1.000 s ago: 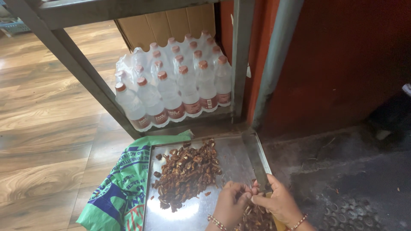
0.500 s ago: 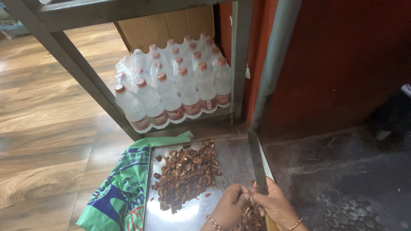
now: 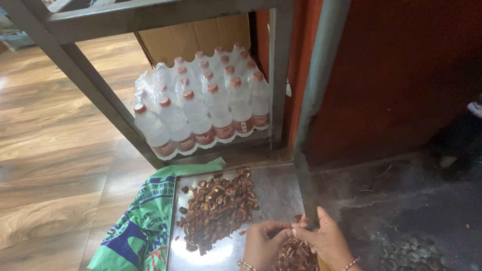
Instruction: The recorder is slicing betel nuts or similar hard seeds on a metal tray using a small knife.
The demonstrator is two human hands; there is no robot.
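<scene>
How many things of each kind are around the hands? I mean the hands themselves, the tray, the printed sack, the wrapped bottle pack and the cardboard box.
Hands: 2, the left hand and the right hand
Metal tray: 1
Green printed sack: 1
Wrapped bottle pack: 1
Cardboard box: 1
Total: 6
</scene>
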